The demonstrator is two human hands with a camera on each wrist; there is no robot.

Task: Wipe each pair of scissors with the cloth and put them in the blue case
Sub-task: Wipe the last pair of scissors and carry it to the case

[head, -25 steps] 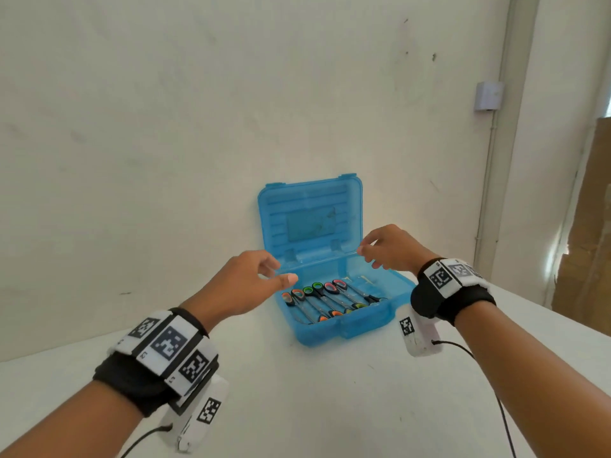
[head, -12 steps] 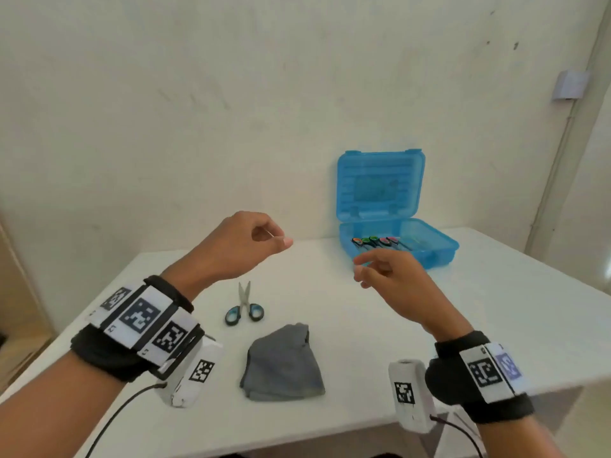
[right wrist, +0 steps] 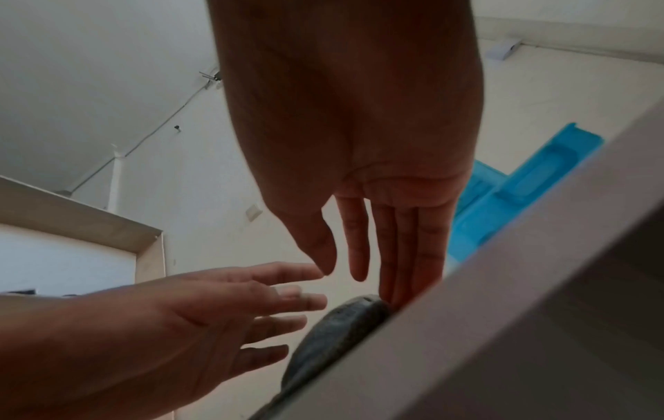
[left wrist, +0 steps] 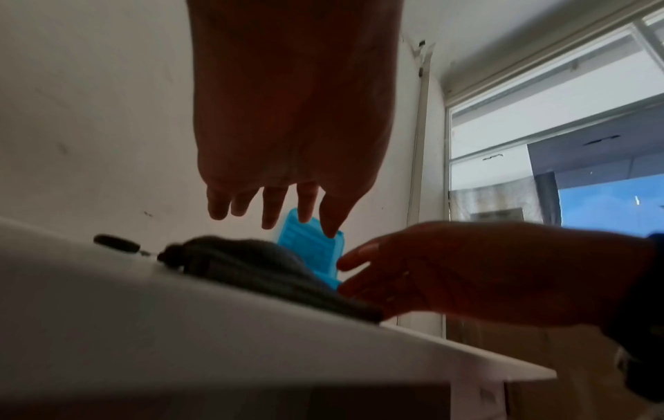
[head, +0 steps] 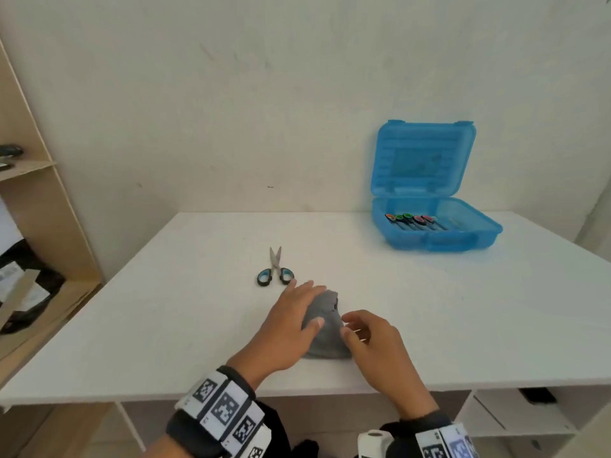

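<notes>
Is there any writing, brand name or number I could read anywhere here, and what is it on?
No readable words or numbers in any view.
Black-and-white square code markers on the left wristband: patterns, not text.
Markers on the right wristband: patterns only.
Paler panel inside the open translucent blue plastic case's lid: too blurred to read.
Papers on the wooden shelf: too small.

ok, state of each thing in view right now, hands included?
blue case: lid open, five scissors inside
loose scissors: blades closed, flat on table, untouched
grey cloth: bunched on table between both hands
left hand: open, at the cloth
right hand: open, at the cloth
</notes>
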